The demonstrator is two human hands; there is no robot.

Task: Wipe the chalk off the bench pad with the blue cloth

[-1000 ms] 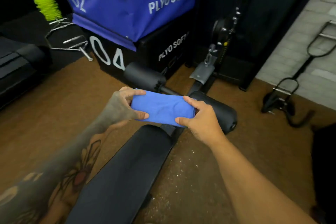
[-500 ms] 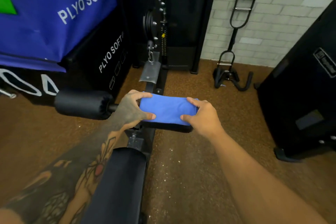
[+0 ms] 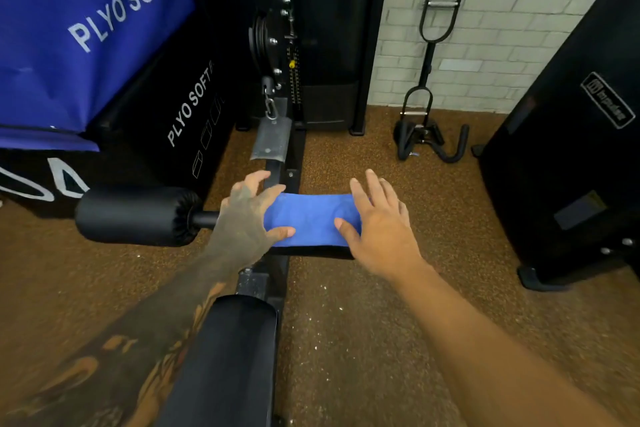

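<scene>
- Head view: the blue cloth [image 3: 311,218] is now seen laid flat over the right foam roller [image 3: 311,252], just beyond the far end of the long bench pad [image 3: 228,357]. A second ago it was being carried in the air, pinched at both ends.
- The left hand [image 3: 247,218] has been opened wide. Its fingers are spread over the cloth's left end and its thumb is pressed on the near face.
- The right hand [image 3: 377,229] has been opened too, its fingers straight past the cloth's right end and its thumb laid on the fabric. Nothing is gripped by either of the hands; the cloth is only pressed down.
- Contact with padding has been made, so wiping looks ready to be started. The long pad itself has not yet been touched by the cloth.
- No chalk can be made out on the dark padding from here. White specks [image 3: 311,319] are scattered on the brown rubber floor [image 3: 398,340] beside the bench.
- A second roller [image 3: 138,215] is seen sticking out to the left.
- Behind it, a blue plyo box [image 3: 86,38] is stacked on a black plyo box [image 3: 156,114].
- A cable machine [image 3: 284,55] stands ahead, and a metal handle [image 3: 433,45] is leaned against the brick wall [image 3: 519,10].
</scene>
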